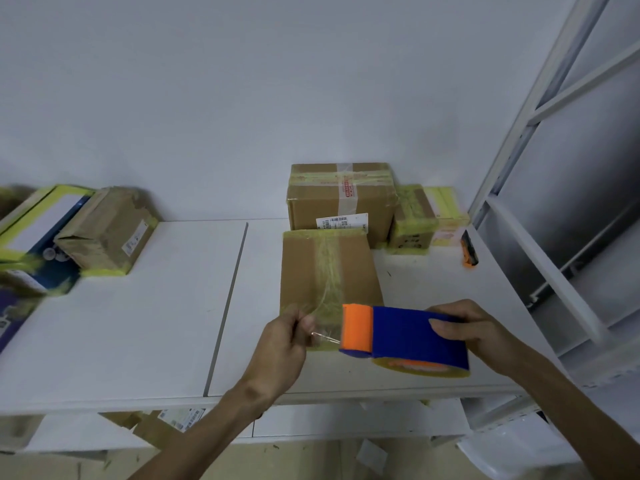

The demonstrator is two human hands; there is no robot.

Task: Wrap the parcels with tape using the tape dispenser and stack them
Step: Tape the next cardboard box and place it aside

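A flat brown parcel (329, 268) lies on the white table (138, 323), with a strip of clear yellowish tape running down its middle. My right hand (471, 330) grips the blue and orange tape dispenser (405, 336) just above the parcel's near edge. My left hand (284, 344) pinches the loose end of the tape (323, 336) that comes out of the dispenser's orange head. Behind the parcel stands a larger taped carton (341, 199), and a small taped box (414, 220) sits to its right.
A crumpled brown parcel (107, 230) and a blue and yellow box (38, 233) lie at the left. An orange and black cutter (470, 252) rests at the back right. A grey metal rack (540, 168) rises on the right. More cardboard (152, 424) sits under the table.
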